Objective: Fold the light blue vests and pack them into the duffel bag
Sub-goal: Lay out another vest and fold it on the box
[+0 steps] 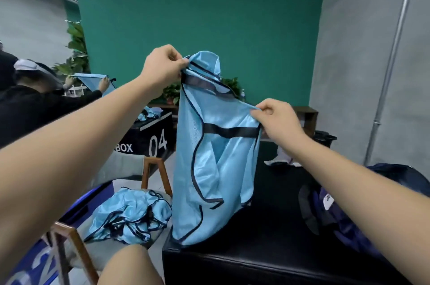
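Spreading widest, black desk [267, 238]: filling the lower right, bearing the duffel bag at its right side and the held vest's hem by its front left corner.
Held vest [216, 168]: hanging lengthwise between both hands, showing light blue with dark trim, carrying a black band across its upper part, touching the desk with its lower edge.
Duffel bag [349, 222]: lying navy and slumped on the desk, right of the held vest, partly hiding behind the right forearm.
Vest pile [130, 217]: lying crumpled on a wood-framed seat [152, 161] left of the desk.
Left hand [160, 68]: pinching the held vest's top strap, reaching highest.
Right hand [277, 119]: gripping the held vest's right edge just above the black band, sitting lower than the left hand.
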Demonstrator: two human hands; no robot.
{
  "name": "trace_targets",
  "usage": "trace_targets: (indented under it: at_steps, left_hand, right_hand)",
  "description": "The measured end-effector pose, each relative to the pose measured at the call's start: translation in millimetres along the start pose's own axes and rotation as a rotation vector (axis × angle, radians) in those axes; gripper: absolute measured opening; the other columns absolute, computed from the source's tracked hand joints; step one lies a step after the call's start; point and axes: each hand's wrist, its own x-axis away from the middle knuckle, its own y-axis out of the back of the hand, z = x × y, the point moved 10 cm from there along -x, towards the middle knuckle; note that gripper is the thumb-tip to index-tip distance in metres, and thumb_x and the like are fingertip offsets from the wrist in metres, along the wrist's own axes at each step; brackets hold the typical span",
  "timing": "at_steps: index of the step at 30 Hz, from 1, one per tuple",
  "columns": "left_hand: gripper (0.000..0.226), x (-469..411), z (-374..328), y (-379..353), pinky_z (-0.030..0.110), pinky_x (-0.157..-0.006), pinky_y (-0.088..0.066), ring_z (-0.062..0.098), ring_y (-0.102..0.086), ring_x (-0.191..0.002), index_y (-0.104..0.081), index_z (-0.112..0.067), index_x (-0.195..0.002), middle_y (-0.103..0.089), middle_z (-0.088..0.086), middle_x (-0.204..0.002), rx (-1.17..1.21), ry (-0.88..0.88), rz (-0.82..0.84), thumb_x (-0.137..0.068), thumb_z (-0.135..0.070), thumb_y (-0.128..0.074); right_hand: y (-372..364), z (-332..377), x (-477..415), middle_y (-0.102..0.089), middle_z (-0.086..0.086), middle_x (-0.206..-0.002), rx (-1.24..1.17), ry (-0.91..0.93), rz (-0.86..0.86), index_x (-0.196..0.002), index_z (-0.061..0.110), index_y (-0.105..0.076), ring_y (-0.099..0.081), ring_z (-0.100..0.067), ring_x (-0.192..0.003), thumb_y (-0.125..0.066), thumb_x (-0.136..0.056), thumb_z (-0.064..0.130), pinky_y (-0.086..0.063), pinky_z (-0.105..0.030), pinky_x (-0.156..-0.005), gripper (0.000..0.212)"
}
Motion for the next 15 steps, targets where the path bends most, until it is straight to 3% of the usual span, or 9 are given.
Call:
trace_targets:
  at_steps: [5, 10, 15]
  left_hand:
    - [0.023, 8, 11, -7, 0.028, -0.062, -0.043, 0.012, -0.053, -0.063, -0.068, -0.017, -0.091, -0.064, -0.004, -0.073, 0.102, 0.069, 0.062, -0.096, -0.038, -0.077]
    - [0.023, 19, 4, -20, 0.022, -0.053, -0.039, 0.000, -0.046, -0.042, -0.067, -0.014, -0.092, -0.060, -0.001, -0.070, 0.114, 0.079, 0.103, -0.098, -0.034, -0.075]
    - [0.022, 24, -9, -26, 0.019, -0.047, -0.039, 0.005, -0.044, -0.044, -0.068, -0.012, -0.092, -0.062, 0.004, -0.072, 0.152, 0.067, 0.125, -0.099, -0.032, -0.074]
  right_hand:
    - [55, 18, -31, -0.063, 0.010, -0.065, 0.104, 0.027, -0.103, -0.080, 0.020, -0.072, -0.052, -0.007, -0.060, -0.076, -0.089, 0.024, -0.040, -0.028, -0.062, 0.010]
    - [83, 48, -48, -0.059, 0.012, -0.065, 0.182, 0.070, -0.129, -0.082, 0.019, -0.073, -0.049, -0.005, -0.060, -0.070, -0.090, 0.021, -0.037, -0.025, -0.058, 0.008]
    - [89, 48, -58, -0.066, 0.010, -0.072, 0.233, 0.034, -0.094, -0.080, 0.022, -0.074, -0.057, -0.010, -0.069, -0.068, -0.086, 0.022, -0.050, -0.030, -0.066, 0.008]
